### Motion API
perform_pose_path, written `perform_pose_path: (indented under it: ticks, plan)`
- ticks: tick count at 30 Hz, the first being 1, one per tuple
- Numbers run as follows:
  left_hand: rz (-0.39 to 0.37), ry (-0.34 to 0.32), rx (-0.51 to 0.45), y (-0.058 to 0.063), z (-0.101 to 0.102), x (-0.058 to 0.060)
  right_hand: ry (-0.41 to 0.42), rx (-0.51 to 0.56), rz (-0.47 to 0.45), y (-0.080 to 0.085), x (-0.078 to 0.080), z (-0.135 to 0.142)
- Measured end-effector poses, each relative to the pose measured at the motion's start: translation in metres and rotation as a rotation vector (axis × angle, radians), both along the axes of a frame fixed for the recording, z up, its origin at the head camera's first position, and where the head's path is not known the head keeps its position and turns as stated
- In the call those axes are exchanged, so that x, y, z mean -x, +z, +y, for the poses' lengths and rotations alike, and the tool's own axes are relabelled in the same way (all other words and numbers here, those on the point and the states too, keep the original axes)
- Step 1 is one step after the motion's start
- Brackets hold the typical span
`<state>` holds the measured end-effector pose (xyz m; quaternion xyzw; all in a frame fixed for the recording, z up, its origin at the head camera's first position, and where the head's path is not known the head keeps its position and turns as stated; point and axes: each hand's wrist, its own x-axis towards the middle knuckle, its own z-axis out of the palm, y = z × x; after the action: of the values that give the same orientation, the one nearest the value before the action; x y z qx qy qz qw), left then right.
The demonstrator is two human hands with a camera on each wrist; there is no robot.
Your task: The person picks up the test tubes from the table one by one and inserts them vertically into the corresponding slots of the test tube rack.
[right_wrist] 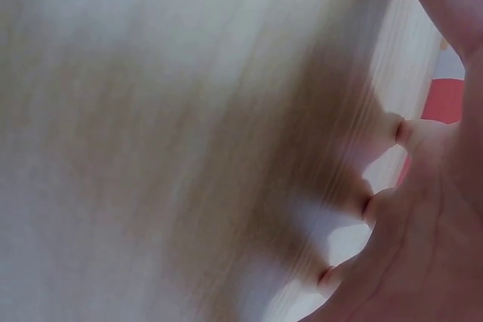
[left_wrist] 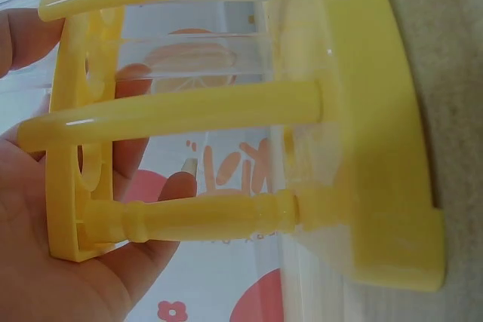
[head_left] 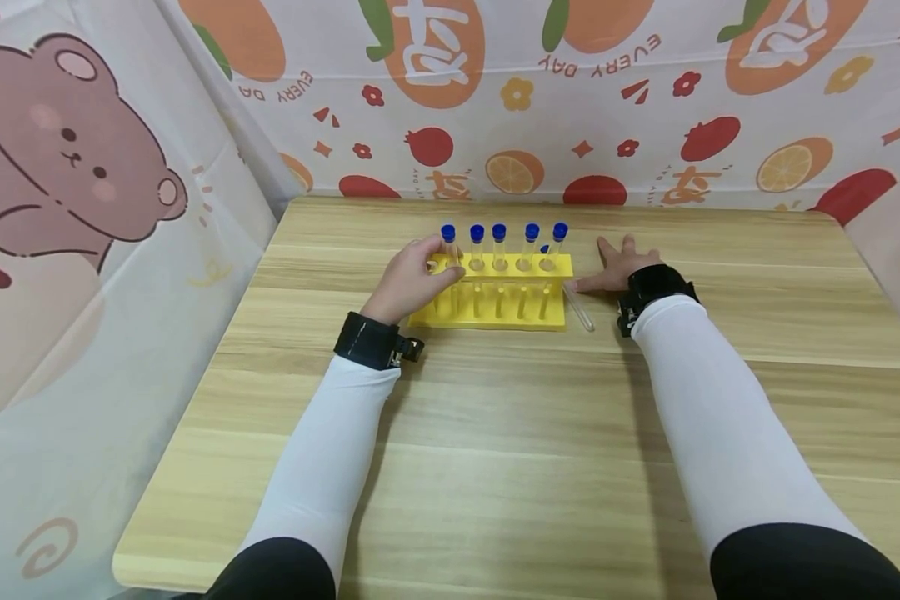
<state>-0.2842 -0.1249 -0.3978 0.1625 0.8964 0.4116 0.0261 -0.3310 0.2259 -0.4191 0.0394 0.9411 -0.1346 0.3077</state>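
Note:
A yellow test tube rack [head_left: 487,319] stands near the back of the table, holding a row of several clear test tubes [head_left: 499,243] with blue caps. My left hand [head_left: 412,279] grips the rack's left end; the left wrist view has its fingers [left_wrist: 132,156] around the upper plate [left_wrist: 64,209]. Spread on the tabletop right of the rack is my right hand [head_left: 618,268], its fingertips touching the wood. Between its thumb and the rack, a loose test tube [head_left: 581,310] lies slanted, partly hidden by the rack. Another blue cap [head_left: 545,249] shows behind the rack.
The wooden table [head_left: 510,467] reaches back to a fruit-patterned cloth [head_left: 517,100] hanging along its far edge. On the left hangs a cloth with a bear print [head_left: 82,158]. Both wrists wear black straps [head_left: 367,340].

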Motion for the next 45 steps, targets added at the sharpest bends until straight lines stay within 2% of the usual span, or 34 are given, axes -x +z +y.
perform_pose_path:
  ticks: [16,21,26,35,45]
  plan:
    - [0.011,-0.015,-0.005,0.0,0.0,0.003,0.005,-0.005,0.013,-0.007,0.008,0.006]
    - [-0.001,-0.025,-0.01,-0.001,0.001,0.003,0.005,-0.013,0.022,-0.012,0.005,0.008]
    - [-0.008,-0.045,-0.002,-0.001,0.0,0.001,-0.001,-0.016,0.015,-0.009,-0.003,0.005]
    - [0.001,-0.036,-0.009,-0.002,-0.001,-0.001,0.017,-0.02,0.019,0.006,-0.014,-0.005]
    - [0.001,-0.041,-0.012,0.001,-0.002,0.001,0.008,-0.016,0.011,-0.002,-0.004,0.001]
